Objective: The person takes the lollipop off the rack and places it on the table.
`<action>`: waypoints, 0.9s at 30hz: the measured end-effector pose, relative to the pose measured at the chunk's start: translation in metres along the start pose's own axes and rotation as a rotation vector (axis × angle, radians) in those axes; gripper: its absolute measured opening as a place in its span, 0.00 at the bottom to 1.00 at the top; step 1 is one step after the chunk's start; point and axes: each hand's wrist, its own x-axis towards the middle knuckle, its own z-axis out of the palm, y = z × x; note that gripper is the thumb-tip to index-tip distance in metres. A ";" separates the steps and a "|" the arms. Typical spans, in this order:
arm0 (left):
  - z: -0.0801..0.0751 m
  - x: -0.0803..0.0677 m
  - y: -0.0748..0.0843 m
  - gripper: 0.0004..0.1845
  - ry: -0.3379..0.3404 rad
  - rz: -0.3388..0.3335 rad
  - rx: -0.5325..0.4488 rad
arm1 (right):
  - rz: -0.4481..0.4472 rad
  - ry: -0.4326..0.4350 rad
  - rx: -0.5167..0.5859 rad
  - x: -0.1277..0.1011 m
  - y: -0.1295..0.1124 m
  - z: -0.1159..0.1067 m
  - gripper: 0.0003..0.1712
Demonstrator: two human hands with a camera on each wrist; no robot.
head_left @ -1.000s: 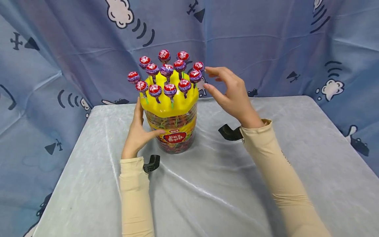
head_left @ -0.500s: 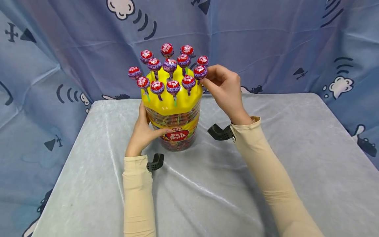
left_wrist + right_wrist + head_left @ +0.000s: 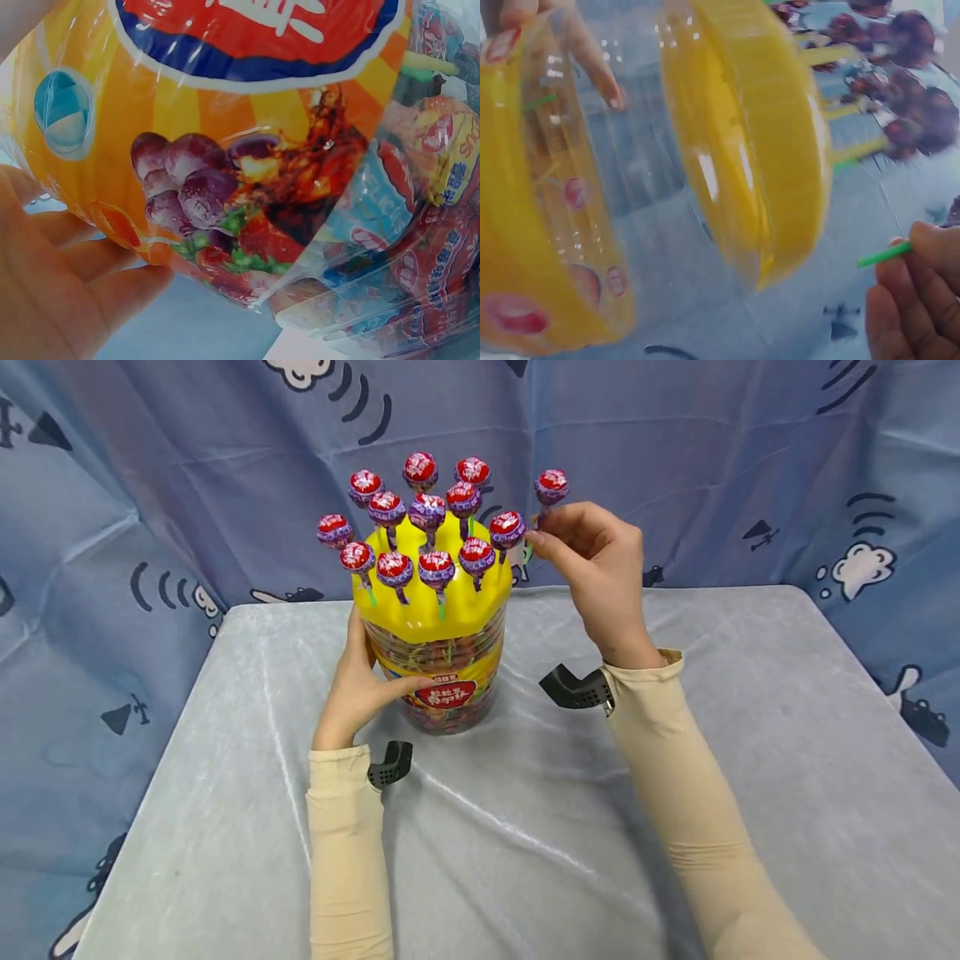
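A clear plastic candy jar (image 3: 447,695) with a yellow lid (image 3: 420,620) stands upright on the table. Several lollipops (image 3: 427,513) in red and purple wrappers stick up from the lid. My left hand (image 3: 354,692) holds the jar's left side, thumb across the front label and fingers round the side. In the left wrist view its fingers lie against the fruit-printed label (image 3: 202,176). Beyond the lid's right edge, my right hand (image 3: 603,572) pinches one lollipop (image 3: 552,487) by its green stick (image 3: 885,254), apart from the lid.
The table (image 3: 510,860) has a pale grey, wrinkled cloth. A blue patterned curtain (image 3: 660,460) hangs right behind it. Wrapped candies (image 3: 442,247) show through the jar's clear wall. Black wrist mounts (image 3: 573,687) jut from both sleeves.
My right hand came to the right side of the lid, took hold of a lollipop there and drew it up and right, off the lid. The left hand stays on the jar.
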 end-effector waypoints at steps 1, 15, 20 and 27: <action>0.000 0.001 0.000 0.61 -0.003 0.002 0.000 | 0.033 0.010 0.030 -0.003 0.002 -0.004 0.03; 0.002 -0.001 -0.003 0.61 -0.033 -0.009 -0.005 | 0.744 -0.289 -0.166 -0.072 0.113 -0.046 0.14; 0.002 0.001 -0.011 0.62 -0.028 -0.002 -0.011 | 0.837 -0.402 -0.243 -0.080 0.139 -0.053 0.15; -0.004 0.006 -0.030 0.63 0.008 -0.011 0.026 | 0.895 -0.427 -0.318 -0.078 0.148 -0.048 0.12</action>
